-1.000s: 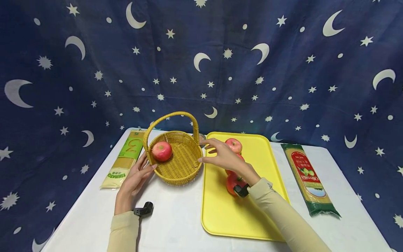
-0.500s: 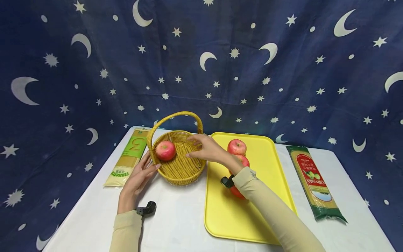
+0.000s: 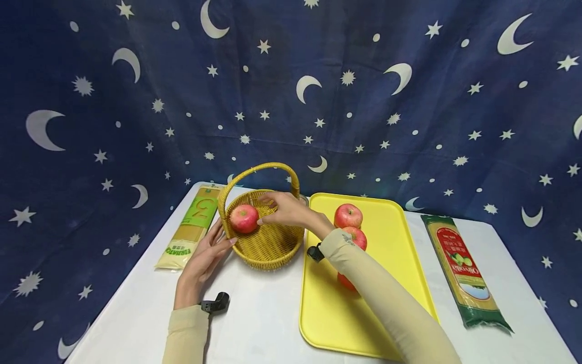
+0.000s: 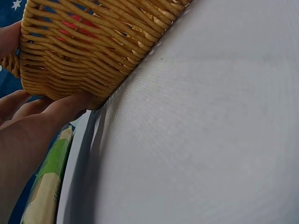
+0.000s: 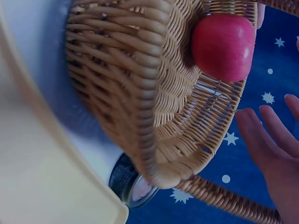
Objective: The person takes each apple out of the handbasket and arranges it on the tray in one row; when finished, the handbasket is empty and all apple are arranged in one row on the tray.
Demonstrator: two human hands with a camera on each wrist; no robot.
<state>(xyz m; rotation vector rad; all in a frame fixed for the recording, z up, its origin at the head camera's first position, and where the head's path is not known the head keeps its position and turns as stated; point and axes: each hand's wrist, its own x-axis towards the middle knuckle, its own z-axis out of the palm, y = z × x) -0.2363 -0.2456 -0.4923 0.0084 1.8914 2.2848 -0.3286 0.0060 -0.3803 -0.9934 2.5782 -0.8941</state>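
A yellow wicker basket (image 3: 265,248) with a tall arched handle stands on the white table, one red apple (image 3: 244,219) lying at its left inside. My left hand (image 3: 203,259) grips the basket's left side, thumb at the rim and fingers against the outer weave; the left wrist view shows these fingers (image 4: 65,106) under the wicker (image 4: 84,56). Over the basket reaches my right hand (image 3: 291,210), its fingers spread and slightly bent, close to the apple. In the right wrist view a gap separates the right hand (image 5: 275,154) from the apple (image 5: 224,46).
Right of the basket lies a yellow tray (image 3: 327,323) bearing apples (image 3: 348,216), partly covered by my right arm. Long noodle packets lie at the left (image 3: 191,232) and right (image 3: 464,273). A small lidded container (image 5: 135,186) stands behind the basket.
My right hand has moved left from the basket's right rim to over its inside, near the apple. The left hand stays at the basket. The head view has shifted slightly.
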